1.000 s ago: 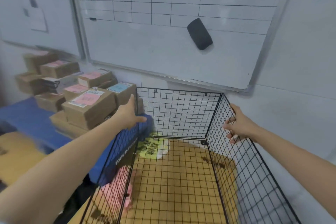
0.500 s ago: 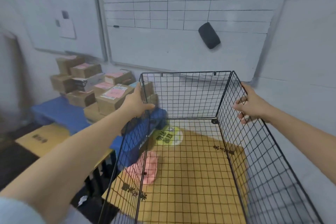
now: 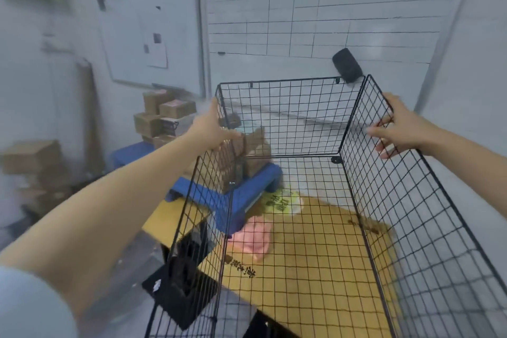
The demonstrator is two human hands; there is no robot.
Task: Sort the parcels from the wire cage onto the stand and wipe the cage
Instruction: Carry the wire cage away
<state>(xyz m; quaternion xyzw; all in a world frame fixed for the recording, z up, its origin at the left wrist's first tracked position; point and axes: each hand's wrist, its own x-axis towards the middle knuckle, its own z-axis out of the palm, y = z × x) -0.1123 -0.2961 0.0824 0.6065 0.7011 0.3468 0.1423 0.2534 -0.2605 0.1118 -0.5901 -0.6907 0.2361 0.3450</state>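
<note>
Our L hand [image 3: 211,132] and R hand [image 3: 400,129] each clamp a side rim of the empty wire cage [image 3: 277,82]; parcels [image 3: 164,118] sit on blue stand [image 3: 131,152], left. Sorting looks done, so wiping's next: we free one hand for pink cloth [image 3: 255,239].

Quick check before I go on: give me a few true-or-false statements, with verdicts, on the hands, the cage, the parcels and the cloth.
1. The left hand and the right hand both grip the wire cage at its top edges. True.
2. Parcels lie inside the cage. False: none are in it; the parcels are stacked on the blue stand to its left.
3. The right hand holds the pink cloth. False: the pink cloth lies on the yellow board, seen through the mesh.
4. A black eraser sits on the gridded whiteboard. True.
</note>
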